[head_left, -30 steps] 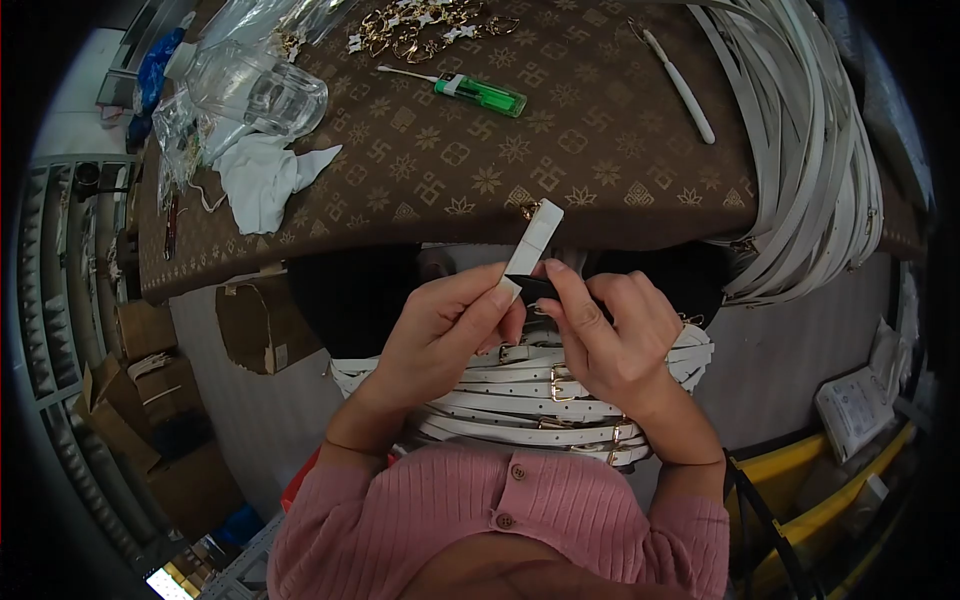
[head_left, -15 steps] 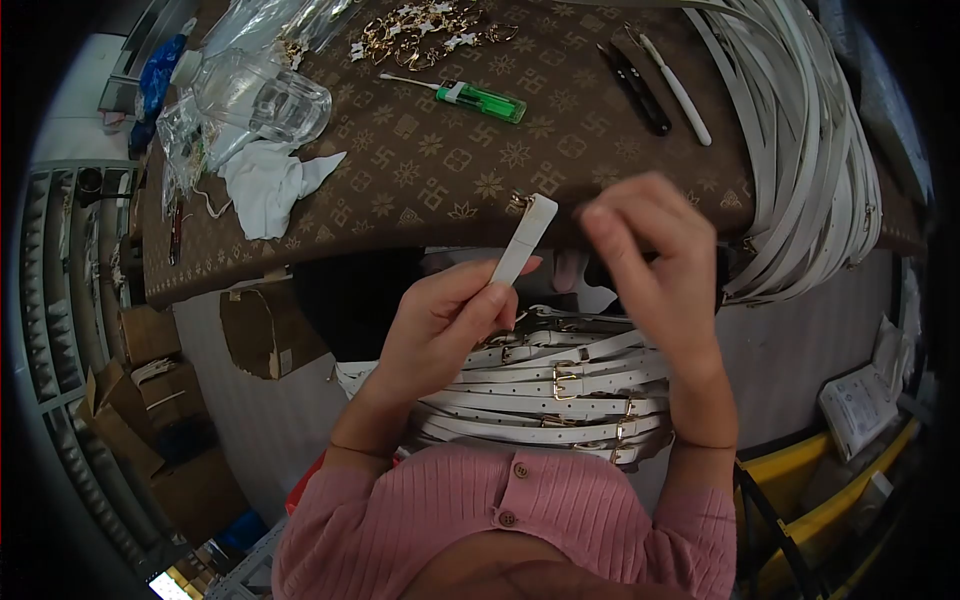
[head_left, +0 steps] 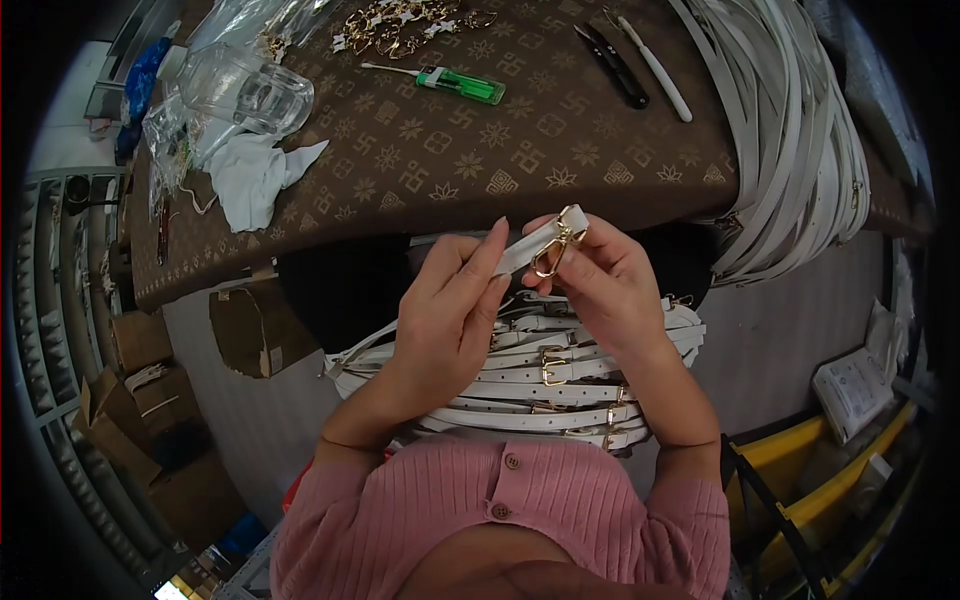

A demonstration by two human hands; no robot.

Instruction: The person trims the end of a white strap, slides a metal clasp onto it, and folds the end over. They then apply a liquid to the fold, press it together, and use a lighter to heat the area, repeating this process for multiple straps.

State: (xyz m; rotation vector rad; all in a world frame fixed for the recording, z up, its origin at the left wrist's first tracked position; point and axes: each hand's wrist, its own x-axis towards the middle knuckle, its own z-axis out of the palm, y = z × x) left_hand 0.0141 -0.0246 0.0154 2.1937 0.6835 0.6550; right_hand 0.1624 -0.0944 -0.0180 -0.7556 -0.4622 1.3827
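Note:
A white strap with a gold metal clasp at its end is held up between my hands, just in front of the table edge. My left hand pinches the strap between thumb and fingers. Closed around the clasp end, my right hand has its thumb against the gold metal. Beneath both hands, a pile of white belts with gold buckles and punched holes lies across my lap.
On the brown patterned table lie a green lighter, a black-handled tool, a white-handled tool, gold chains, a clear bottle and a white cloth. White straps hang over the right side. Cardboard boxes stand at left.
My right hand has come in from the right and taken hold of the clasp end. The strap has turned so that its gold clasp now shows. The whole view has shifted slightly.

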